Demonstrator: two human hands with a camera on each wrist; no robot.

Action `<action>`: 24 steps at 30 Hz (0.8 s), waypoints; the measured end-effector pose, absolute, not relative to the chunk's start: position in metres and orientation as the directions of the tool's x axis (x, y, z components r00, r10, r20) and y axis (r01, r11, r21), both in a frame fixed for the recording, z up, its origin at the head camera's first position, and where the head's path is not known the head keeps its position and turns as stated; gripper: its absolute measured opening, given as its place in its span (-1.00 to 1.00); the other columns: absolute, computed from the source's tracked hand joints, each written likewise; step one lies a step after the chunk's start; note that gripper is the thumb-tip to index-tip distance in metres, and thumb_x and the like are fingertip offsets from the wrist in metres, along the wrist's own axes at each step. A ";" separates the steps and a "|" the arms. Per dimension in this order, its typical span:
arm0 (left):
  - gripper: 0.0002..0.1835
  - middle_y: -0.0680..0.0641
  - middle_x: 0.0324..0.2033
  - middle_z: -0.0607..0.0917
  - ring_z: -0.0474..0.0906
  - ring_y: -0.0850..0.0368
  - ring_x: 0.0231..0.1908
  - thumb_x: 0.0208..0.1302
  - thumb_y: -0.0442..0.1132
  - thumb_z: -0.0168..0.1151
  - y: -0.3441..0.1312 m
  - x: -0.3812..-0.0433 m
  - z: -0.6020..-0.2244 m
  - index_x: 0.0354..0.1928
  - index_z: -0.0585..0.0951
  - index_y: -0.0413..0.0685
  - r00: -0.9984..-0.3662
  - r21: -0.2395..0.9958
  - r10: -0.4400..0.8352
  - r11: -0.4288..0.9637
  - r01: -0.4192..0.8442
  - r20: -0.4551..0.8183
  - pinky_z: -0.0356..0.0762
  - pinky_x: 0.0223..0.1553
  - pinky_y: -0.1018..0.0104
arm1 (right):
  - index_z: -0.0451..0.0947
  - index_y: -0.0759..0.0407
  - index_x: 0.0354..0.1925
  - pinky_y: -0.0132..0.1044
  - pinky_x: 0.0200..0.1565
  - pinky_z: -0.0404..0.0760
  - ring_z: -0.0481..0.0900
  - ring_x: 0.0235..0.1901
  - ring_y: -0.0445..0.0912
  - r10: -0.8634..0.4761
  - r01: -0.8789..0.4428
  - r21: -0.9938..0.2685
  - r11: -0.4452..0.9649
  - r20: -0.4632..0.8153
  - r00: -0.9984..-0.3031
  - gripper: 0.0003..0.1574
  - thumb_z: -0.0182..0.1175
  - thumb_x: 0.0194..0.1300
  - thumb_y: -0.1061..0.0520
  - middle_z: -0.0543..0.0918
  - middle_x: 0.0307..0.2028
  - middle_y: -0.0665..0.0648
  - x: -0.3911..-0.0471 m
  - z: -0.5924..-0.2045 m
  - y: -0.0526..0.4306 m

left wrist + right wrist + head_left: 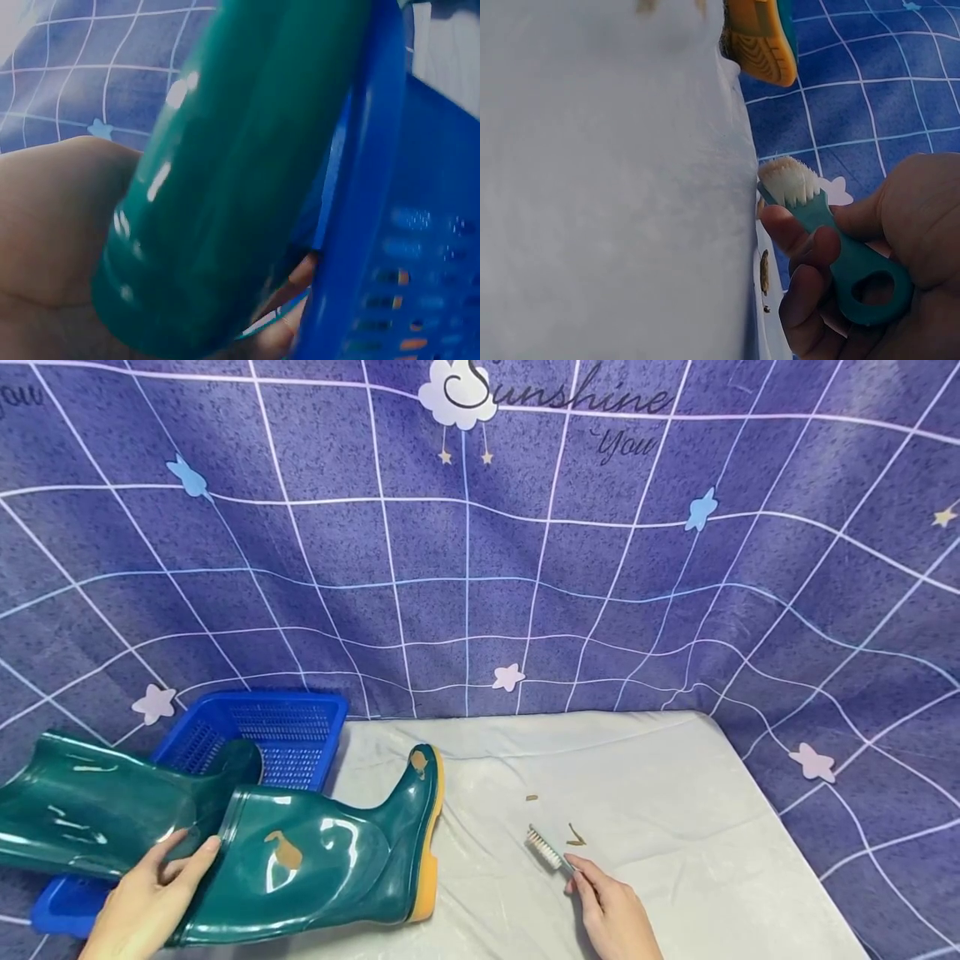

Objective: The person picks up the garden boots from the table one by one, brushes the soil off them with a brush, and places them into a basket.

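Observation:
A dark green rain boot [322, 860] with a yellow sole lies on its side on the white cloth, toe up and sole to the right. Brown patches mark its shaft and toe. At the boot's top rim my left hand [150, 893] grips the edge; in the left wrist view its fingers [300, 277] are partly hidden. A second green boot [105, 810] leans over the basket, close beside this hand. My right hand [615, 914] holds a small scrub brush [543, 849] by its green handle, pale bristles toward the left, low over the cloth.
A blue perforated basket [330, 727] stands at the left under the second boot. Several brown bits, among them a bent strip [576, 837], lie on the white cloth [675, 777] near the brush. A blue-purple patterned curtain [480, 543] hangs behind and around the table.

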State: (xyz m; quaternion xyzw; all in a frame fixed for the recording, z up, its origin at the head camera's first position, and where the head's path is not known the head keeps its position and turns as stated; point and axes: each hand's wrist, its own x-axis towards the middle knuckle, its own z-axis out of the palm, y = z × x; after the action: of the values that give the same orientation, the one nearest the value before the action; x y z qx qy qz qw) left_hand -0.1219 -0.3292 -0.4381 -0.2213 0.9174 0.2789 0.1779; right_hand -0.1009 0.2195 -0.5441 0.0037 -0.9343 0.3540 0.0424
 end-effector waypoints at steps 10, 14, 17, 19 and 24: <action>0.13 -0.43 0.48 0.37 0.23 -0.60 0.46 0.52 0.53 -0.21 -0.317 -0.117 -0.428 0.71 -0.13 -0.23 -0.866 0.579 -0.347 0.645 -0.499 -0.361 0.46 0.21 -0.38 | 0.71 -0.04 0.23 -0.18 -0.12 0.73 0.59 -0.37 -0.43 0.017 -0.040 -0.655 0.754 0.080 -0.997 -0.65 0.16 0.61 0.13 0.71 -0.34 -0.37 -0.100 -0.544 0.219; 0.02 -0.06 0.38 0.65 0.58 -0.13 0.36 0.56 0.44 -0.11 -0.315 -0.110 -0.427 0.73 -0.09 -0.08 -0.895 0.705 -0.335 0.555 -0.441 -0.297 0.66 0.12 0.02 | 0.71 -0.04 0.24 -0.15 -0.09 0.74 0.63 -0.33 -0.42 0.017 -0.038 -0.652 0.757 0.078 -0.997 -0.65 0.15 0.62 0.12 0.71 -0.34 -0.38 -0.100 -0.544 0.218; -0.18 0.48 0.13 0.69 0.65 0.55 0.07 0.67 0.21 -0.03 -0.311 -0.101 -0.433 0.74 -0.02 0.07 -0.943 0.870 -0.267 0.395 -0.295 -0.198 0.68 -0.11 0.50 | 0.71 -0.04 0.24 -0.16 -0.10 0.73 0.60 -0.35 -0.42 0.019 -0.033 -0.653 0.757 0.074 -0.997 -0.65 0.14 0.63 0.11 0.71 -0.34 -0.38 -0.099 -0.543 0.218; -0.39 0.59 0.08 0.63 0.58 0.75 -0.02 0.74 -0.04 -0.07 -0.305 -0.096 -0.441 0.70 0.12 0.16 -0.982 0.981 -0.175 0.169 -0.097 -0.067 0.63 -0.12 0.71 | 0.71 -0.04 0.24 -0.18 -0.11 0.72 0.58 -0.37 -0.44 0.019 -0.032 -0.653 0.757 0.072 -0.997 -0.65 0.14 0.63 0.11 0.71 -0.34 -0.38 -0.099 -0.543 0.217; -0.44 0.09 0.32 0.70 0.64 0.34 0.29 0.75 -0.39 -0.40 -0.271 -0.097 -0.453 0.50 0.49 0.08 -0.971 0.888 0.048 -0.417 0.195 0.236 0.66 0.18 0.52 | 0.71 -0.05 0.24 -0.21 -0.16 0.69 0.54 -0.40 -0.44 0.023 -0.037 -0.651 0.758 0.084 -0.996 -0.64 0.13 0.63 0.10 0.71 -0.34 -0.38 -0.099 -0.544 0.217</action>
State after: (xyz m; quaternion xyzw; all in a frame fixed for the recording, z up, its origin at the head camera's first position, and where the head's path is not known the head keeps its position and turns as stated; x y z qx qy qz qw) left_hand -0.0974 -0.2707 -0.4532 0.1128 0.5380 0.8342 -0.0443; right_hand -0.0991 0.2168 -0.5436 0.0038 -0.9365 0.3479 0.0432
